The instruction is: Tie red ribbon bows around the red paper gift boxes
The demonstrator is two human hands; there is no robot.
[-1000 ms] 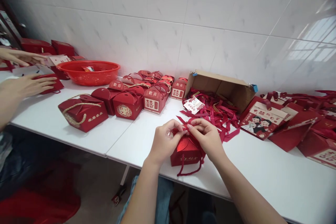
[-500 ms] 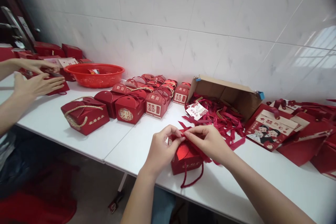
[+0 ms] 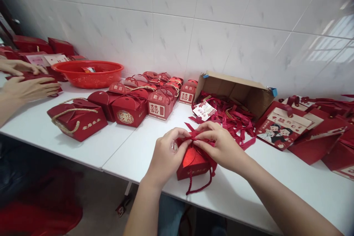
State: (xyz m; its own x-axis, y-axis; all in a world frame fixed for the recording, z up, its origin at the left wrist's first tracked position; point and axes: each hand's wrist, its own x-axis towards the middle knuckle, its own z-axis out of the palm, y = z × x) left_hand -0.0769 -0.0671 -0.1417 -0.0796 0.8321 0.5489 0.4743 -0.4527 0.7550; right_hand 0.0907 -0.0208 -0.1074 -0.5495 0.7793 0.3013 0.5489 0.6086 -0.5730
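A white tiled wall (image 3: 166, 40) backs a long white desk (image 3: 238, 191), on which the larger goods are set out near the wall, presumably so the front edge has room for handwork. A cardboard carton (image 3: 249, 99) lies on its side, its mouth facing the person; that seems to keep the loose dark-red ribbons (image 3: 232, 116) spilling from it within easy reach. A red plastic basin (image 3: 88, 80) stands farther left, near a co-worker's hands (image 3: 30, 86). To the right are red gift bags (image 3: 282, 125) printed with a cartoon couple. Finished-looking gift boxes (image 3: 160, 105) stand clustered left of the carton, probably packed close to save space.

The red gift box (image 3: 195, 162) being handled sits upright at the desk's near edge, directly below and between the two hands, its top just under the fingertips. The left hand (image 3: 168, 151) pinches narrowly, thumb against forefinger, on a red ribbon (image 3: 193, 136) at the box top; the right hand (image 3: 218, 142) pinches the same ribbon from the other side, fingertips nearly meeting. Holding it from both sides likely keeps it taut and centred. A dark-red cord handle (image 3: 200, 191) hangs down the near face, clear of the fingers.
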